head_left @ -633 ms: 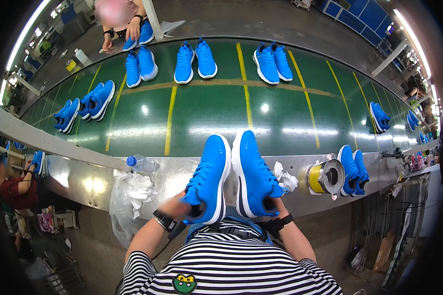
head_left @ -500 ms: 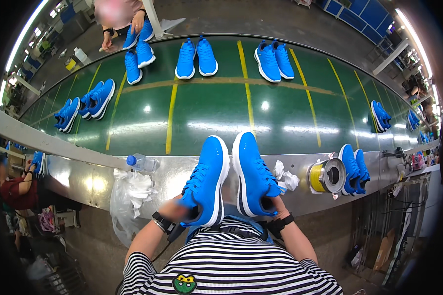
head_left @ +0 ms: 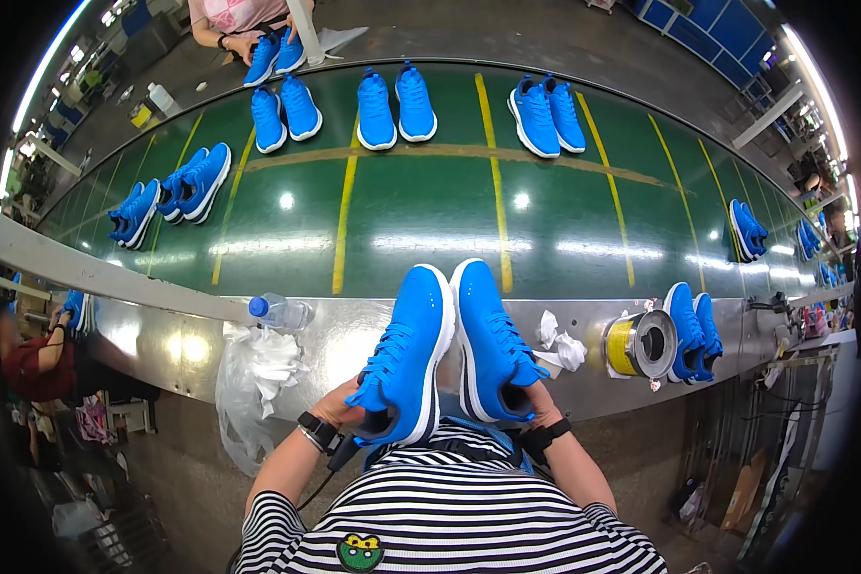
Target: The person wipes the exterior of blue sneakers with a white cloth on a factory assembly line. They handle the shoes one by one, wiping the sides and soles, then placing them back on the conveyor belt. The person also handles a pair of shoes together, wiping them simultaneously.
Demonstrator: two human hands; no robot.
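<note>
Two blue sneakers with white soles are held side by side before my body, toes pointing toward the conveyor. My left hand (head_left: 342,406) is closed around the heel of the left sneaker (head_left: 407,349). At the heel of the right sneaker (head_left: 493,335), my right hand (head_left: 542,404) grips from the outer side, its fingers partly hidden by the shoe. The soles face each other, with the toes close together and a narrow gap between them. Both shoes are above the near edge of a metal ledge (head_left: 335,359).
Several pairs of blue sneakers stand on the green conveyor belt (head_left: 411,210). On the ledge are a plastic bottle (head_left: 279,312), crumpled white paper (head_left: 263,362), a can (head_left: 639,344) with a yellow label, and another sneaker pair (head_left: 691,333). Across the belt, a person (head_left: 244,24) handles sneakers.
The two sneakers in my hands have come closer together. Pairs on the belt sit slightly farther right. The person across has drawn a pair nearer to their body.
</note>
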